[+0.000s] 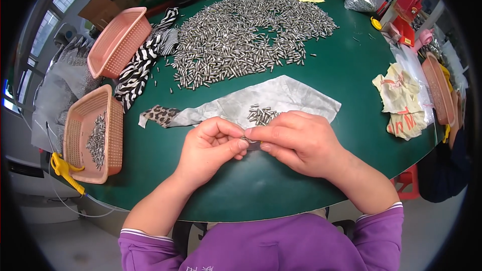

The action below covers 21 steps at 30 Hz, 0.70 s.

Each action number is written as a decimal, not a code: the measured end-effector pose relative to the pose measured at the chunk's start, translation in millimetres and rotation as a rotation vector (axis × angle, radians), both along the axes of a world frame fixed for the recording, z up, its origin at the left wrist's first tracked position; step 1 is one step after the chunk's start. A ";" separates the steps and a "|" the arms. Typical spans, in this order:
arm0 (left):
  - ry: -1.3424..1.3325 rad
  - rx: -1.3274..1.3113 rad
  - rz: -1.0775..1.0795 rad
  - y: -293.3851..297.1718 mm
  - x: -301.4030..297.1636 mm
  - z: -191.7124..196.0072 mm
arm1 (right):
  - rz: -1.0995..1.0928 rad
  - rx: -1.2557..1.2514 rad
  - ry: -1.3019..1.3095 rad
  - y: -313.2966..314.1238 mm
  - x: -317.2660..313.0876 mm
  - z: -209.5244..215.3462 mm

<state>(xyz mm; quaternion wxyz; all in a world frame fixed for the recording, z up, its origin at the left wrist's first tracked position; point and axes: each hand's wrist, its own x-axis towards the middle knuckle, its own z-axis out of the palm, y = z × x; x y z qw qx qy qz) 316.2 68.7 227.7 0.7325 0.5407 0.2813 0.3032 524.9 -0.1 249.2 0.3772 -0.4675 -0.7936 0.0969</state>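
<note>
My left hand [210,144] and my right hand [304,143] meet near the front of the green table, fingers closed in pinches. Between their fingertips is a small metal part [247,140], mostly covered by the fingers. A dark greyish edge shows just under the right fingers; I cannot make out what it is. Just beyond the hands, a small heap of silvery metal parts [261,114] lies on a grey-white cloth [293,93]. Farther off, a large spread of similar metal parts [226,45] covers the back of the table.
On the left stand a pink basket [116,140] holding metal parts and another pink basket [120,42] beside a zebra-striped cloth [138,73]. A yellow air gun [65,170] hangs at the left edge. Crumpled cream bags [399,98] and a pink basket [438,90] are at the right.
</note>
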 end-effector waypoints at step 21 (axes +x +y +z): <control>-0.002 0.017 0.025 1.0 -0.1 1.7 | -0.001 -0.012 0.092 -0.5 -3.0 -3.2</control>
